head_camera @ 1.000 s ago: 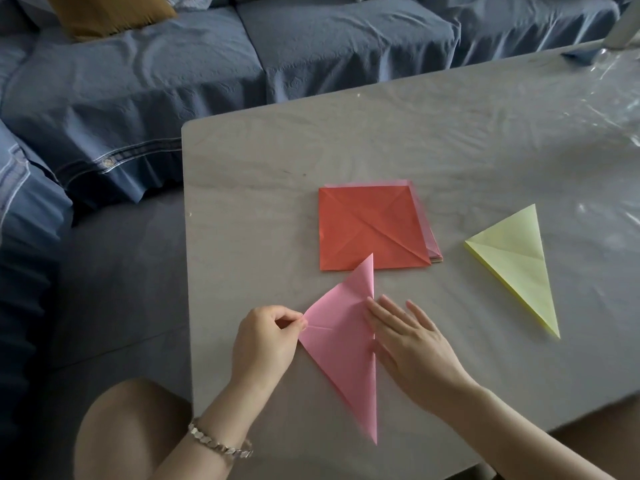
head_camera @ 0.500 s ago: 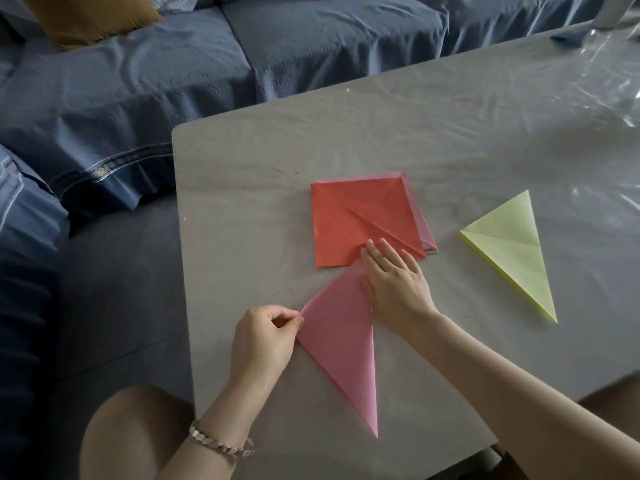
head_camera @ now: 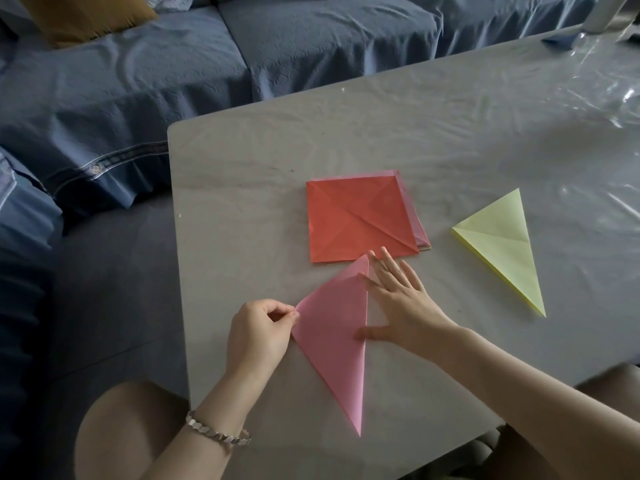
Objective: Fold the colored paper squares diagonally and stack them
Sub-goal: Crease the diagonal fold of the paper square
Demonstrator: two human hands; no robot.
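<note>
Left hand [head_camera: 259,332] pinches folded pink paper triangle [head_camera: 337,336] corner, anchoring it; right hand [head_camera: 398,303], fingers flat, presses crease sharp.

The left hand [head_camera: 259,336] curls, thumb and forefinger pinching a corner of the pink paper [head_camera: 332,362]; just to its right, the right hand [head_camera: 403,306] lies flat, fingers straight and spread.

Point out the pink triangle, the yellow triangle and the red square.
pink triangle [head_camera: 329,341]: head view, its middle.
yellow triangle [head_camera: 504,244]: head view, its middle.
red square [head_camera: 356,219]: head view, top sheet's centre.
</note>
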